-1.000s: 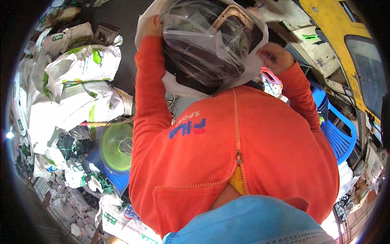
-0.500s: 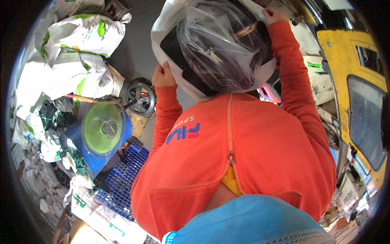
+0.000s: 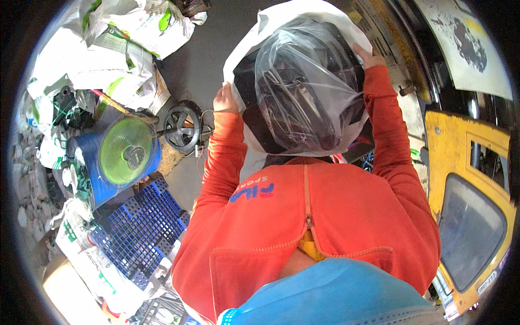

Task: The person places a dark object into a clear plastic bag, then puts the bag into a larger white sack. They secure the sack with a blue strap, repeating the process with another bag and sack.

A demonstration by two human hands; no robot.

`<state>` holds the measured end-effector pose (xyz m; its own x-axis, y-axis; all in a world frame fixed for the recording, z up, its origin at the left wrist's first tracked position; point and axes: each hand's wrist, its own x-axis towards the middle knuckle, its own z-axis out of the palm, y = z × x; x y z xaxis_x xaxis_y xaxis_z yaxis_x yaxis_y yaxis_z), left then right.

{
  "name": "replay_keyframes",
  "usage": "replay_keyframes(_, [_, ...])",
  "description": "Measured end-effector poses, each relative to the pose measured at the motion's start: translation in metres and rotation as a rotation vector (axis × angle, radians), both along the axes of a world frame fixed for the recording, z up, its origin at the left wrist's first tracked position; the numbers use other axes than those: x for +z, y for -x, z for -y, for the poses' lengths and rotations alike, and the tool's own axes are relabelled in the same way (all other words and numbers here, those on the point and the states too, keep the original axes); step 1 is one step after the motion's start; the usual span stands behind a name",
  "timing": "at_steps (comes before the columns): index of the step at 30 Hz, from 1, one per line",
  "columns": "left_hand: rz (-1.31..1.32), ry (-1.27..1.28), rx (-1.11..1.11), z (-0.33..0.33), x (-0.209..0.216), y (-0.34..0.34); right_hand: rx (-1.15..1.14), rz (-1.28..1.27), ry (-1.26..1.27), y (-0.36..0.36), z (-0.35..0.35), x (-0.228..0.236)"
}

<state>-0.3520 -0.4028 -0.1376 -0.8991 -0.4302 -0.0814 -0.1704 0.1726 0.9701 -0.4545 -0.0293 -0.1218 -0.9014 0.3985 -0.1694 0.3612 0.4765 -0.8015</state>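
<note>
A wide-mouthed white sack (image 3: pixel 295 11) is held up in front of my chest. My left hand (image 3: pixel 225 101) is closed on its left rim, the thumb uppermost. On the far right side my right hand (image 3: pixel 370 56) grips the opposite edge with the fingers pinched. Crumpled clear plastic film (image 3: pixel 303 89) bulges in the mouth. Dark, glossy material (image 3: pixel 264 130) shows around and through the film; what it is, I cannot make out. Both arms, in orange sleeves, reach forward around the sack.
At left stand a green-bladed fan (image 3: pixel 129 153), a blue drum (image 3: pixel 89 154), a blue plastic pallet (image 3: pixel 142 222) and a black wheel (image 3: pixel 182 125). White bags (image 3: pixel 105 65) are heaped at far left. A yellow panel with a window (image 3: pixel 468 216) rises at right.
Both hands and the sack have shifted right and slightly lower in view, still gripped at the rim. The surroundings have swung with my head, showing more of the pallet.
</note>
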Motion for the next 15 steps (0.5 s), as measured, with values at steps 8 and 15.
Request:
replay_keyframes(8, [0.044, 0.042, 0.046, -0.012, 0.001, 0.007, -0.029, -0.036, -0.126, 0.023, -0.008, -0.022])
replay_keyframes(15, [0.009, -0.032, 0.168, -0.012, -0.003, 0.009, 0.355, -0.603, -0.226, -0.063, 0.007, 0.046])
